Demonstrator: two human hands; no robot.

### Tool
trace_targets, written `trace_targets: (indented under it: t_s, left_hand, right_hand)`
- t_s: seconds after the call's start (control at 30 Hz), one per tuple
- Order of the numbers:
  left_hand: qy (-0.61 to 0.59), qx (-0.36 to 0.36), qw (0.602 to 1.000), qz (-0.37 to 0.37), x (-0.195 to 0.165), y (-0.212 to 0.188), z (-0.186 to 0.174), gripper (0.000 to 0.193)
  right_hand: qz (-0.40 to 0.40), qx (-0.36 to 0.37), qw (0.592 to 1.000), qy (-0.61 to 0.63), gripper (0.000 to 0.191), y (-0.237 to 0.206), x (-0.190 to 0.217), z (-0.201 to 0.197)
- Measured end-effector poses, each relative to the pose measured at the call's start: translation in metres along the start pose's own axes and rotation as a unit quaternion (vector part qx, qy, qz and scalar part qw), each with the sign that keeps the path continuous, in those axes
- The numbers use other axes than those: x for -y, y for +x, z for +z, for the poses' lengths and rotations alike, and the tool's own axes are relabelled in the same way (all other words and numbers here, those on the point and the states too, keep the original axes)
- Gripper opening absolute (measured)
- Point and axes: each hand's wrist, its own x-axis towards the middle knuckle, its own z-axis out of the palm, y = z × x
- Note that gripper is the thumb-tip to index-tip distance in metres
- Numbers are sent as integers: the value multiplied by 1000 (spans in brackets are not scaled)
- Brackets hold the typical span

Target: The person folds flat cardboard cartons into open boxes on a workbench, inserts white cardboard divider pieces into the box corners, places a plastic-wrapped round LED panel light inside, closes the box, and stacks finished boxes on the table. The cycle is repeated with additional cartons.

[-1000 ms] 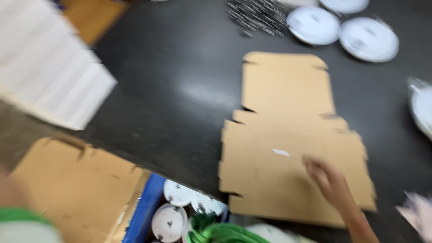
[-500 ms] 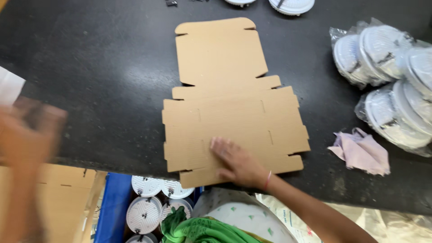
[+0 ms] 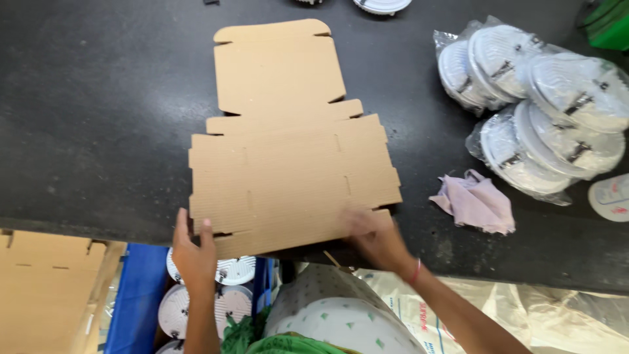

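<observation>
At the near edge of the dark surface point(image 3: 98, 118), a flat, unfolded cardboard box blank point(image 3: 288, 170) is laid out, its narrower lid panel pointing to the far side and its wider body overhanging the near edge slightly. The blank is gripped at its near left corner by the left hand point(image 3: 194, 252), whose thumb is pressed on top of the cardboard while the fingers are curled beneath it. The near right edge of the blank is met by the right hand point(image 3: 373, 239), which is blurred; its fingers are spread on or just over the cardboard, and whether anything is actually pinched there cannot be told. The two hands are held well apart, one at each near corner. To the right of the blank, a crumpled pale pink cloth point(image 3: 475, 203) is seen lying on the surface, and farther right several round white discs wrapped in clear plastic point(image 3: 537, 98) are piled together. Below the surface edge on the left, a blue bin point(image 3: 134, 295) is visible with more round white discs point(image 3: 226, 288) inside it, and a stack of flat cardboard point(image 3: 46, 288) is placed just beside it at the far left.
</observation>
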Motion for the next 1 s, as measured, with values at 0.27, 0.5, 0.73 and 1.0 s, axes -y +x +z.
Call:
trace_targets:
  t_s: [0.27,0.5,0.73,1.0]
  left_hand:
    - [113,-55,983,136,13,2,12,52]
    - [-273,18,952,-135,0,21,-4,51]
    - [-475,157,806,-317,42,19,20,35]
    - [-43,172,981,83,-44,-43,95,74]
  right_hand:
    - [-102,-261,958,-54,79,78,-69,-33]
    - [-110,-143,880,440,68,46,-43,-58]
    - [-121,-102,918,364,40,48,-87,-38]
    - [-157,-185,954,176,65,51,-18,30]
